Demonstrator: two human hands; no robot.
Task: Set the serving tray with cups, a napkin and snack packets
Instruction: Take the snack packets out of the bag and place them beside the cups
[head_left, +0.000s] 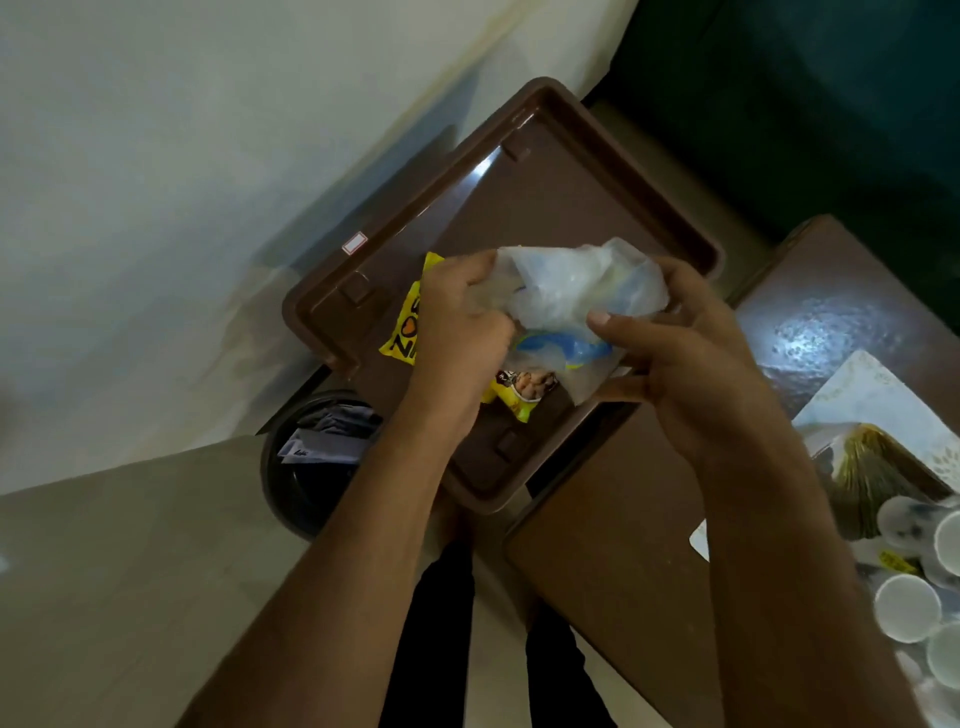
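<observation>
Both forearms are bare from wrist to the frame's lower edge; no sleeves, watch, rings or bands show. The left hand (457, 332) and right hand (680, 358) are ungloved (one thumbnail on the right, cut short, is plainly visible). Below, the legs wear dark trousers.

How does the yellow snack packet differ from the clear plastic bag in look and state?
The yellow snack packet is opaque with black print; the clear plastic bag is see-through and crumpled. The packet lies on the brown tray; the bag is gripped above it by the left hand and right hand.
</observation>
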